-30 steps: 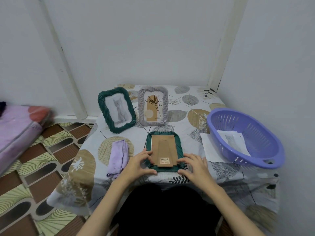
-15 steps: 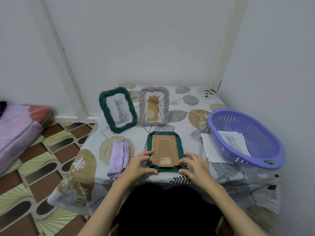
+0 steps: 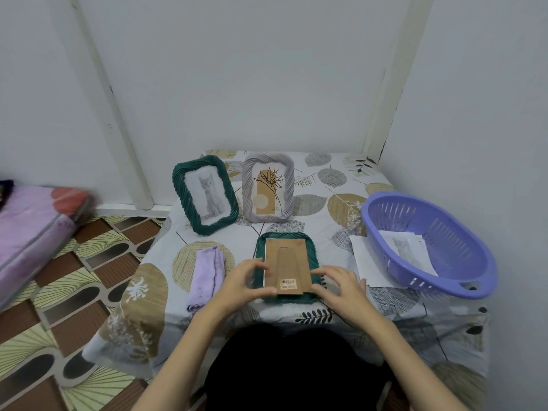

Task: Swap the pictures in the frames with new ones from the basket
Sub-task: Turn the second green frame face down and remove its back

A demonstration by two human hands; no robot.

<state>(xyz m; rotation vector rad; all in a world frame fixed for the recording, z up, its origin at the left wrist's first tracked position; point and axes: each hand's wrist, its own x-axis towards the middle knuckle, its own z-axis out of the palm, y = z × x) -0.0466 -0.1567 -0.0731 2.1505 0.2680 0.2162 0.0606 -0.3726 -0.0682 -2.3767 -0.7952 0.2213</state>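
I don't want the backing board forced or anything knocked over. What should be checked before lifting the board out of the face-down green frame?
1. Face-down frame lies flat on the table: ok.
2. Left hand grips the backing board at its left edge: ok.
3. Right hand has hold of the right edge: cannot tell, its fingertips touch there but a grip is not clear.
4. Retaining tabs released: cannot tell, none visible.
5. Two upright frames, green and grey, stand apart behind the work: ok.
6. New pictures ready in the basket: ok.
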